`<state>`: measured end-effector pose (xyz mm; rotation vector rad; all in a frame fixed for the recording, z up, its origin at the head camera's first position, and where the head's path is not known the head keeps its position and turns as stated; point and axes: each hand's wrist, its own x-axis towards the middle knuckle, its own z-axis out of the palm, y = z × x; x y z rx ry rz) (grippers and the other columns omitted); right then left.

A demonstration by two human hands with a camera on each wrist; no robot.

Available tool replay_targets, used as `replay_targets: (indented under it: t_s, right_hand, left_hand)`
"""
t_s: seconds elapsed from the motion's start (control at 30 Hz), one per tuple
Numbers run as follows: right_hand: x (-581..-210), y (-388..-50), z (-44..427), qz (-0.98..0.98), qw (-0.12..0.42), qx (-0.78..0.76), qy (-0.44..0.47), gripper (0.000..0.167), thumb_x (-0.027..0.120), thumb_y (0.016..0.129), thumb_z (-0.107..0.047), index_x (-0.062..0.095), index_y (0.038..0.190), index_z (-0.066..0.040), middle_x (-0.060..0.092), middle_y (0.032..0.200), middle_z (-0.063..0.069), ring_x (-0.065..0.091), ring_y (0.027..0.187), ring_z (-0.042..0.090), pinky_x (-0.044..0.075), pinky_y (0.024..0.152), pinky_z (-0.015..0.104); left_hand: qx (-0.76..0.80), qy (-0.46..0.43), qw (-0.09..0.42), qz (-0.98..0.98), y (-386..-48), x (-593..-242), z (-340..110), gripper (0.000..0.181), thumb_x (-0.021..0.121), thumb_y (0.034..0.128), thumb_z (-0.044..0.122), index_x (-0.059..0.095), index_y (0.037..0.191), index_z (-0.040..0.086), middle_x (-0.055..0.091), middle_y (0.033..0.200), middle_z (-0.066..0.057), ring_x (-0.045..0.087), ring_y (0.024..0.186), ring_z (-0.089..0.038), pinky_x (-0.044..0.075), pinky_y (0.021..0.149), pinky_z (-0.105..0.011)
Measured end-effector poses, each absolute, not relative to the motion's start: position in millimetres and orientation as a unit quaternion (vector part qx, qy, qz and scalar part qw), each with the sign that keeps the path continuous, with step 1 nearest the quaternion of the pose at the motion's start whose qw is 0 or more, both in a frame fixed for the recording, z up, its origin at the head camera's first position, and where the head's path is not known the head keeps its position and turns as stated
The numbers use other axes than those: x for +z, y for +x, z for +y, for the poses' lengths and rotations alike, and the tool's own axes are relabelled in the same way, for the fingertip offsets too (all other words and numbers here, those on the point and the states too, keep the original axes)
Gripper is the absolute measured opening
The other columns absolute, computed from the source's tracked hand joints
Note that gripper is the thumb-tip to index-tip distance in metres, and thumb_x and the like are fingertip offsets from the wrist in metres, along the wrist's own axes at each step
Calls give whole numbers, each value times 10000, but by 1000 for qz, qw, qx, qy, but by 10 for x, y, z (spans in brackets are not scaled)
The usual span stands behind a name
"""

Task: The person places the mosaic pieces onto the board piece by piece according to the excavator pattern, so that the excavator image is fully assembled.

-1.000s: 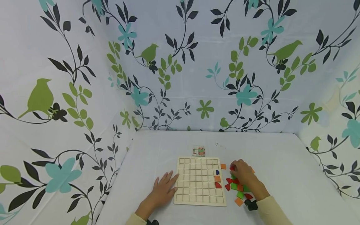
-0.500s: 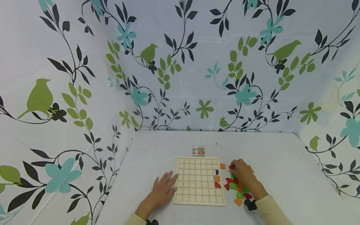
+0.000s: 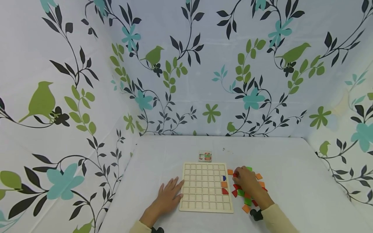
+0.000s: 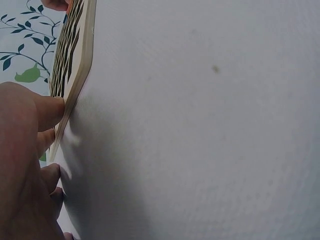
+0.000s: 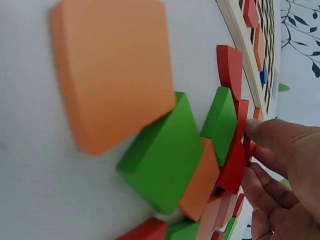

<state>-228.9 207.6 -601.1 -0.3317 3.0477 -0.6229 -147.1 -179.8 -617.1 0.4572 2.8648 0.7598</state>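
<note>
Fingers and thumb of my right grip [image 3: 246, 179] pinch a small red piece [image 3: 234, 175] just right of the wooden board [image 3: 207, 212], near a loose orange square [image 3: 230, 172]. My fingers hide most of it, so I cannot tell its whole shape. I think it is light, hard and stiff, like the loose blocks [image 5: 160, 155] close by. It should not bend or squash, and I doubt a drop would break it. The sides look smooth, so it may slide a bit. The best hold is on two sides across from each other, with a soft squeeze.

My left grip [image 3: 168, 195] lies flat with its fingers apart, touching the left edge of the board. Three coloured pieces [image 3: 224, 184] sit in square pockets near the board's right edge. A little picture card [image 3: 205, 156] lies just past it. The tabletop [image 3: 163, 152] is flat and white, with some small marks. Behind hangs a white cloth [image 3: 186, 106] with birds, leaves and flowers.
</note>
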Motion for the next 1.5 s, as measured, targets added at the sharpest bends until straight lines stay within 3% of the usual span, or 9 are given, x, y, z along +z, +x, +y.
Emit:
replay_targets:
  t_s: [0.3,0.57,0.73,0.97,1.2,1.5]
  right_hand:
    - [-5928,-2106,2063,971,-19,-211,-110,244,834,928,-221,712,1079,-73,589,912,13,514,786,167,447,748,397]
    - [-5886,-1767,1892,964,19,-253,-84,269,876,879,-189,699,1072,-129,552,900,-16,511,798,137,509,689,253]
    - [-5922,-1545,1764,957,20,-270,-101,247,882,864,-163,672,988,-200,525,863,-78,499,795,96,496,687,211]
    - [-5974,-1396,1649,967,-4,-221,-128,266,924,813,-261,685,929,-258,537,864,-137,495,823,68,437,763,333]
    - [-6027,-1374,1643,972,-19,-189,-139,251,920,823,-323,716,955,-261,543,883,-147,508,826,55,436,756,321]
    - [-5994,-1357,1658,968,-7,-206,-142,168,872,880,-220,748,990,-247,588,932,-155,550,866,42,519,828,341]
  left_hand:
    - [244,146,78,956,-1480,-6147,-1787,590,542,1091,374,405,1638,201,298,1723,-167,240,1593,-451,101,1204,-793]
    - [238,140,83,957,-1463,-6129,-1781,596,539,1090,398,399,1642,222,300,1726,-150,249,1597,-423,103,1214,-783]
    - [241,140,82,957,-1456,-6119,-1789,595,546,1088,392,403,1640,221,303,1725,-150,248,1598,-424,105,1212,-784]
    - [243,141,82,956,-1452,-6112,-1787,592,541,1093,387,399,1642,219,300,1726,-150,246,1599,-424,108,1212,-784]
    - [244,135,86,956,-1470,-6145,-1774,594,534,1092,397,395,1644,228,289,1732,-142,228,1604,-426,88,1219,-779]
    - [241,140,81,957,-1473,-6151,-1779,590,527,1094,391,395,1644,225,291,1731,-143,233,1602,-426,98,1214,-784]
